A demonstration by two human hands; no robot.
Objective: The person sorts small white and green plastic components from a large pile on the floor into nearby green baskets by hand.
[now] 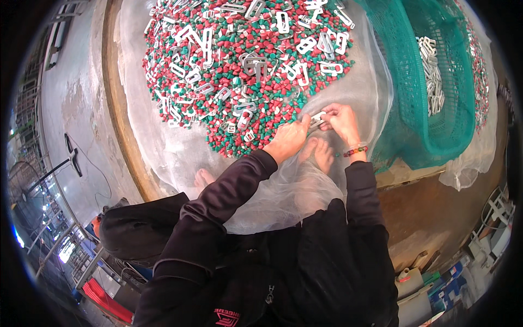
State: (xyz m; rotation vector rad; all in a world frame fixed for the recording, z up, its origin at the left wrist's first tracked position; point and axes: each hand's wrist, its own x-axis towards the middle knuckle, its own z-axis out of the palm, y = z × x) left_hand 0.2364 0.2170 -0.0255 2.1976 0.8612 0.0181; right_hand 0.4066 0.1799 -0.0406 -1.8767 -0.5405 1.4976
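A big heap of small red, green and white cone-shaped pellets (218, 82) lies on a sheer white mesh sheet (174, 152), mixed with several flat silver metal loop parts (207, 41). My left hand (289, 140) and my right hand (340, 121) meet at the heap's near right edge. Together they pinch one small silver metal part (317, 117) between the fingertips. A beaded bracelet (355, 150) sits on my right wrist. My bare feet (318, 152) show under the mesh just below the hands.
A green net bag (436, 125) at the right holds several sorted silver metal parts (430, 71). A rusty curved rim (122, 114) borders the mesh on the left, with grey floor beyond. Bottles and clutter sit at the lower right.
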